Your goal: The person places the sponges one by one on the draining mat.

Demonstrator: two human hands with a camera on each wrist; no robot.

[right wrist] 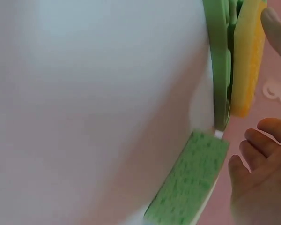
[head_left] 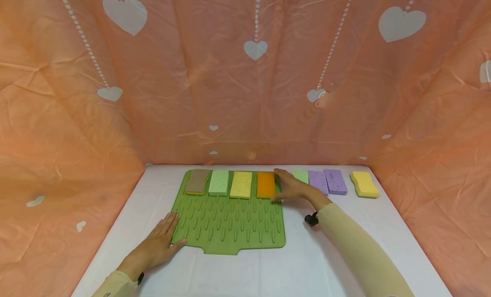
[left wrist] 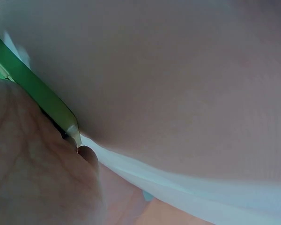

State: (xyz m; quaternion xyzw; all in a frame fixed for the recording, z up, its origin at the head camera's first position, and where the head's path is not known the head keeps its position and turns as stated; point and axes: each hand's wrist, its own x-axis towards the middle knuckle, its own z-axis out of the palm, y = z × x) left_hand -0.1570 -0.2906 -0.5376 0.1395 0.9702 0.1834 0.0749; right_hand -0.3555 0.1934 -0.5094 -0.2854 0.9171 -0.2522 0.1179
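Observation:
A green ridged mat [head_left: 226, 245] lies on the white table, with a row of sponges along its far side. From the left they are a brown-topped sponge [head_left: 197, 180], a light green sponge [head_left: 219, 183], a yellow sponge [head_left: 241, 184] and an orange sponge [head_left: 266, 184]. My right hand [head_left: 294, 188] is beside the orange one, thumb and fingers spread apart. In the right wrist view the thumb overlaps the edge of that orange sponge [right wrist: 247, 61], while the other fingers stand apart from it. My left hand [head_left: 156, 243] rests at the mat's left edge, fingers extended.
Right of the mat are a second light green sponge [head_left: 301, 175], partly hidden by the right hand, two purple sponges [head_left: 318, 182] and a wavy-sided yellow sponge [head_left: 364, 184] near the table's right edge. Orange cloth [head_left: 253, 109] with hearts surrounds the table's back and sides.

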